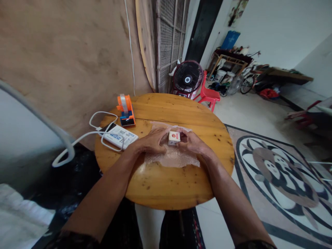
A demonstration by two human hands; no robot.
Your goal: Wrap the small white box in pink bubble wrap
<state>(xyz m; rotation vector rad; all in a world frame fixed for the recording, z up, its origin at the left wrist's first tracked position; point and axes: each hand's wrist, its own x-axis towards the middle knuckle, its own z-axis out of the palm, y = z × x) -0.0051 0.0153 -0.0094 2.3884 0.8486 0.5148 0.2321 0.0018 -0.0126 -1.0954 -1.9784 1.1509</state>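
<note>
Plastic wrap (pixel 172 158) underlies a small box (pixel 174 137); the left hand (pixel 155 141) curves half-open, empty, beside it; the right hand (pixel 192 141) half-curls, hold unclear.

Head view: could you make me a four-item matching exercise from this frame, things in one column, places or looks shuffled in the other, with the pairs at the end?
1. small box
2. tape dispenser
3. plastic chair
4. plastic wrap

A. red, on the floor beyond the table
B. see-through, spread on the tabletop
C. between the left hand and the right hand
D. orange and blue, near the wall

Pairs: 1-C, 2-D, 3-A, 4-B
</note>
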